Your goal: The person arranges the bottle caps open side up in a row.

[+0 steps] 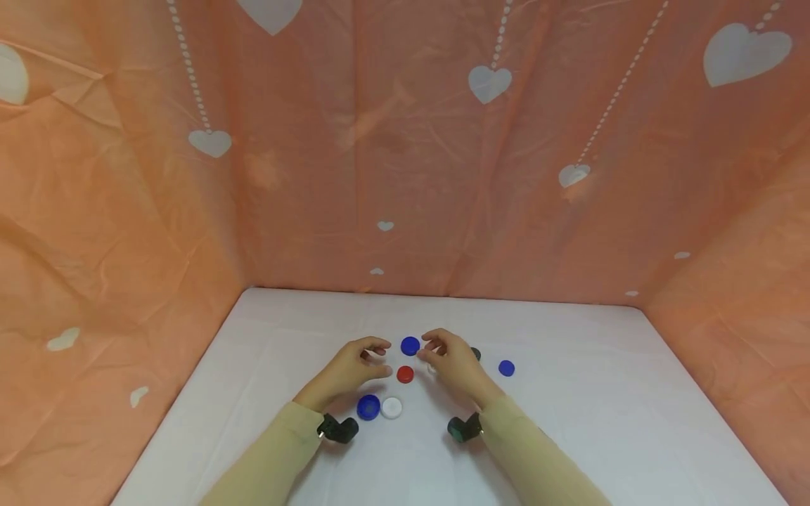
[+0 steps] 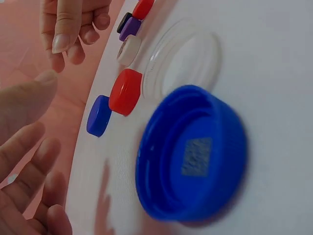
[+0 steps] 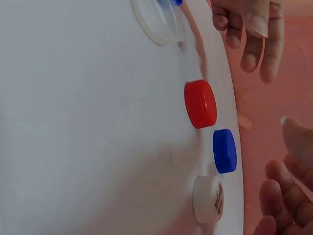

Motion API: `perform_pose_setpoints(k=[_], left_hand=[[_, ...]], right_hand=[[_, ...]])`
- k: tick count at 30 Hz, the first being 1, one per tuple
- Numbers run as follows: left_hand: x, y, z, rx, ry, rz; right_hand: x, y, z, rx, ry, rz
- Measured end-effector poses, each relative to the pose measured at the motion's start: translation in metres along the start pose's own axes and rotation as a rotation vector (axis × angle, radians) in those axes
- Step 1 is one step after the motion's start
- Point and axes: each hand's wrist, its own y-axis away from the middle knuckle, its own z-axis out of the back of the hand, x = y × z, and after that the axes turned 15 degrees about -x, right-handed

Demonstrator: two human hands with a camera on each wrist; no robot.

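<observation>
Both hands hover above a white table among bottle caps, facing each other with fingers loosely bent and nothing held. My left hand (image 1: pixel 354 365) is left of a red cap (image 1: pixel 405 374) and a blue cap (image 1: pixel 410 346). Close on the other side of these is my right hand (image 1: pixel 452 362). Below the left hand, a larger blue cap (image 1: pixel 368 407) lies hollow side up, a square code inside it (image 2: pixel 196 156). Against it sits a clear lid (image 2: pixel 183 63). A white cap with dark marks (image 3: pixel 209 199) is mostly hidden by the right hand in the head view.
To the right of the right hand are a dark cap (image 1: pixel 477 353) and a purple-blue cap (image 1: pixel 506 368). Another red cap (image 2: pixel 143 9) shows at the left wrist view's top edge. Orange cloth (image 1: pixel 405 176) with pale hearts encloses the table (image 1: pixel 569 450) at the back and sides.
</observation>
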Motion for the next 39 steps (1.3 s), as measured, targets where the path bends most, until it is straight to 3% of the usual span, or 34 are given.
perform_pose_setpoints(k=[8, 17, 24, 30, 35, 39], left_hand=[[0.0, -0.015, -0.009, -0.08, -0.025, 0.016], [0.004, -0.029, -0.011, -0.052, -0.062, 0.022], [0.006, -0.035, -0.019, -0.015, -0.069, 0.074], [0.004, -0.033, -0.025, -0.007, -0.039, 0.136], [0.005, -0.032, -0.031, -0.031, -0.019, 0.138], [0.003, -0.033, -0.035, -0.053, -0.057, 0.122]], right_hand=[[0.001, -0.016, -0.005, -0.002, -0.019, -0.015], [0.004, -0.025, -0.016, 0.021, -0.056, -0.058], [0.004, -0.026, -0.021, -0.001, 0.062, -0.014], [0.002, -0.025, -0.025, -0.026, 0.087, -0.018], [-0.001, -0.025, -0.029, -0.026, 0.141, -0.032], [-0.001, -0.026, -0.031, -0.022, 0.191, -0.007]])
